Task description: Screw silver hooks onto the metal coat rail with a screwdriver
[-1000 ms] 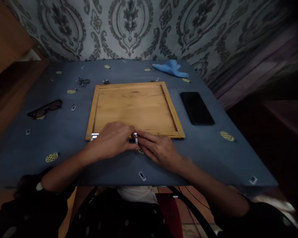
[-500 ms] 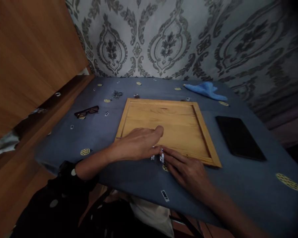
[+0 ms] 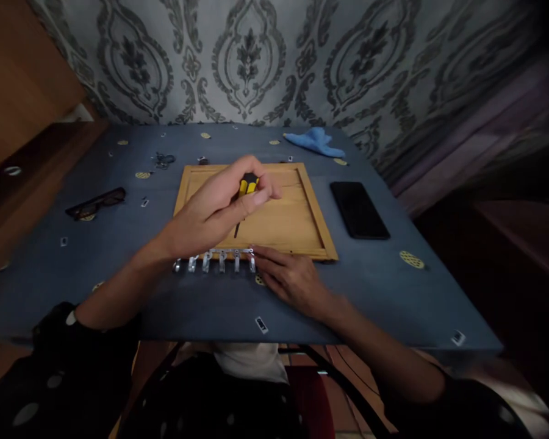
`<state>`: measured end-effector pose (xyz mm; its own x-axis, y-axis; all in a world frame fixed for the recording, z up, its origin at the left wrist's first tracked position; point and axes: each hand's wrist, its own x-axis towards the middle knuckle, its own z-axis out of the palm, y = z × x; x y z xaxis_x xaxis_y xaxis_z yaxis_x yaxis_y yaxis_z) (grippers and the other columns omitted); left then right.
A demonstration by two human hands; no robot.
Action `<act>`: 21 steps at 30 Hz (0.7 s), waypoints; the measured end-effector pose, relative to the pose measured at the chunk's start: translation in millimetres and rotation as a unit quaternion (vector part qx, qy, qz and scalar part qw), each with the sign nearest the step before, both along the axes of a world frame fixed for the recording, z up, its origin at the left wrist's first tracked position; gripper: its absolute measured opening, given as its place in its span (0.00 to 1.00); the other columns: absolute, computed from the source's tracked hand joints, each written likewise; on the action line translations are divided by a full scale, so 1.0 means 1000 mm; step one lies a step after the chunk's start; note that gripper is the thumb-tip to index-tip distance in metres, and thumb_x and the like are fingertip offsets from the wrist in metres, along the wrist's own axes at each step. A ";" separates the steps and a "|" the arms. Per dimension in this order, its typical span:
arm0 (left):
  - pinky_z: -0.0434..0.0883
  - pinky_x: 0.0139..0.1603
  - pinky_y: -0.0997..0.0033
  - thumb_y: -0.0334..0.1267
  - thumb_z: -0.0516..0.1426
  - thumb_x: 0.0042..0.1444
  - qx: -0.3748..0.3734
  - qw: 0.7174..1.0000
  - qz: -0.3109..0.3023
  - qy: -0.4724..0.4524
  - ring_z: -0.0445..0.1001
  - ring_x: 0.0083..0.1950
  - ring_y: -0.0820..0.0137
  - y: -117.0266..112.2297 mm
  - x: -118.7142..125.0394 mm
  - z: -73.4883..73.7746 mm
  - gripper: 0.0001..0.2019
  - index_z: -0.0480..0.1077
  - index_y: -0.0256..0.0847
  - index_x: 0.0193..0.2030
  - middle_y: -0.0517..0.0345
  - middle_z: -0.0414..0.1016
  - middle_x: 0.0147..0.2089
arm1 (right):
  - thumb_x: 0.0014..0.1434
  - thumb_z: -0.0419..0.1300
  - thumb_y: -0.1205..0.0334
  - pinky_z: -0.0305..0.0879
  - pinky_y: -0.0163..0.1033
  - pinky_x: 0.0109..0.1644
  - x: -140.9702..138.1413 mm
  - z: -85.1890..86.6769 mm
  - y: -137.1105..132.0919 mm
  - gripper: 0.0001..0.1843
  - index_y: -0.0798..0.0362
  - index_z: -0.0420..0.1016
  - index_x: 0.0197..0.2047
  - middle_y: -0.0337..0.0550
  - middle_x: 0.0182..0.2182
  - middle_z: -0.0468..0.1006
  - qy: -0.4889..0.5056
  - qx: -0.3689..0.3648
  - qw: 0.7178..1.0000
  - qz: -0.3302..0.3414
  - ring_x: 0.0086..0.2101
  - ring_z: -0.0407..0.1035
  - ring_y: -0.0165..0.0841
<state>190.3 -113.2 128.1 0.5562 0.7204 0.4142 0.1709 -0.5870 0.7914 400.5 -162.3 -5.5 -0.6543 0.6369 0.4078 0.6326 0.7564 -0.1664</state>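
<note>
A shallow-framed wooden board (image 3: 281,213) lies on the table, and along its near edge runs a metal hook rail (image 3: 222,261) with several shiny hooks hanging toward me. My left hand (image 3: 219,204) is raised over the board's left part. Its fingers are closed around the yellow and black handle of a screwdriver (image 3: 248,184), whose dark shaft points down toward the rail. The shaft's tip looks apart from the rail. My right hand (image 3: 293,277) rests low at the board's near edge, its fingertips holding the rail's right end. Its thumb is hidden.
A blue cloth (image 3: 315,141) lies at the back, with a black phone-like slab (image 3: 359,209) to the right. Sunglasses (image 3: 96,204) and a small tangled dark item (image 3: 163,160) are on the left. The patterned blue tablecloth (image 3: 370,305) covers the table.
My left hand has lifted off the near edge, bringing the screwdriver and most of the hook rail into sight. The right hand stays at the rail's end. The view has swung right.
</note>
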 end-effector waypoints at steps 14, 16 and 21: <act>0.73 0.46 0.67 0.39 0.54 0.68 -0.055 0.984 -0.007 -0.172 0.70 0.36 0.73 -0.008 0.018 -0.041 0.04 0.62 0.43 0.42 0.62 0.68 0.33 | 0.70 0.53 0.67 0.76 0.40 0.41 0.000 0.003 -0.002 0.17 0.55 0.78 0.57 0.52 0.57 0.79 0.000 -0.025 1.000 -0.001 0.44 0.80 0.38; 0.73 0.45 0.67 0.37 0.54 0.68 -0.051 0.984 -0.015 -0.169 0.69 0.36 0.73 -0.011 0.019 -0.039 0.04 0.62 0.42 0.41 0.61 0.68 0.33 | 0.69 0.54 0.66 0.75 0.39 0.38 -0.001 0.003 -0.001 0.17 0.55 0.78 0.57 0.52 0.56 0.80 -0.001 -0.024 1.000 -0.005 0.43 0.81 0.38; 0.73 0.46 0.66 0.37 0.53 0.69 -0.057 0.985 -0.019 -0.161 0.69 0.36 0.74 -0.012 0.020 -0.040 0.04 0.63 0.41 0.41 0.61 0.68 0.33 | 0.70 0.53 0.66 0.73 0.37 0.35 -0.001 0.004 -0.001 0.17 0.54 0.78 0.56 0.50 0.55 0.80 -0.007 -0.024 1.000 -0.010 0.42 0.81 0.37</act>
